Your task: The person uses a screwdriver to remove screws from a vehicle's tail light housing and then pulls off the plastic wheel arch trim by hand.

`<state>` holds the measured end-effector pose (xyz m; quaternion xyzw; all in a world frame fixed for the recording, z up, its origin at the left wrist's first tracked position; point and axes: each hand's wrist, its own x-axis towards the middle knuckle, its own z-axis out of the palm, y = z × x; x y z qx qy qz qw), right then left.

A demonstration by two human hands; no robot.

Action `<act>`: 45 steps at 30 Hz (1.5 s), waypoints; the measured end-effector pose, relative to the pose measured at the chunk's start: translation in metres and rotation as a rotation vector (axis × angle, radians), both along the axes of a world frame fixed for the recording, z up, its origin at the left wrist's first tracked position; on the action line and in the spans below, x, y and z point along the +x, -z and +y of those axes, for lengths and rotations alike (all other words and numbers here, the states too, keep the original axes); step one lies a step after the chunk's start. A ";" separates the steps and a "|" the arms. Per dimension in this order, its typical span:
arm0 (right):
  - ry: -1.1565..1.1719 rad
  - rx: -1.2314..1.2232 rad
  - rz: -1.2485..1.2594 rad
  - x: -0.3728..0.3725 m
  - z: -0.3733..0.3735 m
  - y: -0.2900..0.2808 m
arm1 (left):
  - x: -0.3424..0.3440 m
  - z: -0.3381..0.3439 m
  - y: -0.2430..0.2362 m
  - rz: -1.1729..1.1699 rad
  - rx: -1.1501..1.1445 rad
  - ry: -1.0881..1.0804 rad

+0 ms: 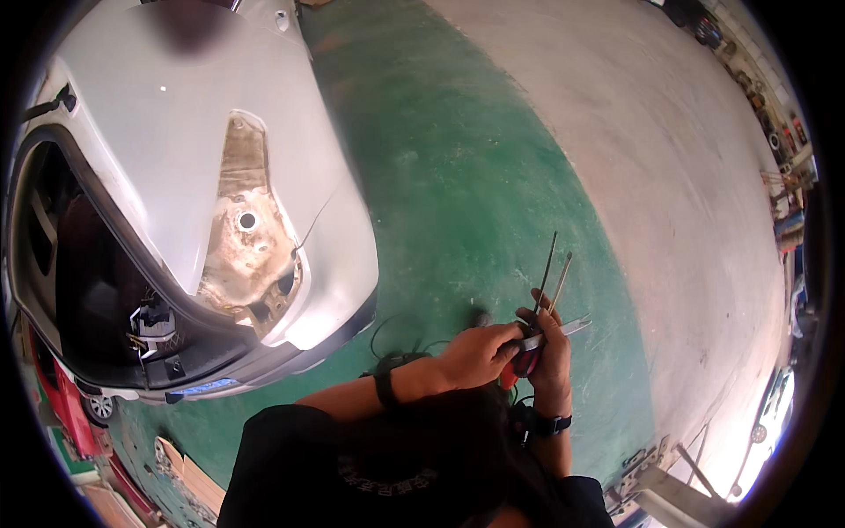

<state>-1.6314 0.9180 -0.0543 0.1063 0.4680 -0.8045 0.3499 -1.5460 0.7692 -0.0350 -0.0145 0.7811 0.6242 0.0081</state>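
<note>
My right hand (554, 354) is closed round a bundle of hand tools in front of my body. Two long thin shafts, which look like screwdrivers (561, 275), one dark and one lighter, point up and away from it. A silver metal tool with a forked tip (576, 326) sticks out to the right; its kind is unclear. Dark and red handle parts (525, 361) show between my hands. My left hand (486, 354) reaches across from the left, its fingers closed at the same bundle. What exactly its fingertips grip is hidden.
At left stands a silver car (326, 176) with its rear open and a bare, dirty lamp recess (251, 242) at the corner. A cable (377, 339) lies on the green floor (440, 211). A red car (66, 396) is far left; parts line the right wall.
</note>
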 end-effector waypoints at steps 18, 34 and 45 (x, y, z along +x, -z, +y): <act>-0.615 0.226 -0.115 -0.292 -0.222 0.046 | -0.210 -0.145 0.038 -0.148 0.142 -0.626; -0.898 0.505 -0.221 -0.427 -0.457 0.188 | -0.222 -0.278 0.133 -0.348 -1.184 -0.859; -1.342 0.897 -0.032 -0.439 -0.582 0.390 | -0.206 -0.241 0.350 -0.491 -0.079 -1.588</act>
